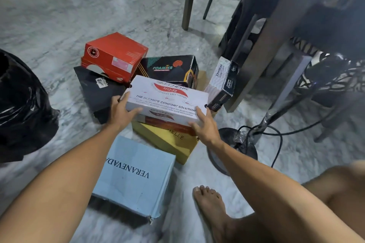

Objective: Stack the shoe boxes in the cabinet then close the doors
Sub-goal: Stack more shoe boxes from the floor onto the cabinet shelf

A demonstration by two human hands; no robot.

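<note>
While the white Skechers box sits on top of a yellow box in the middle of the pile, the person's two hands clamp it by its short ends: the left hand on the left end, the right hand at the near right corner. Its long axis runs left to right between them, so both grips are equally near and a straight lift looks next. Around it lie a red box, a black Foamies box and a pale blue box on the marble floor. No cabinet is in view.
</note>
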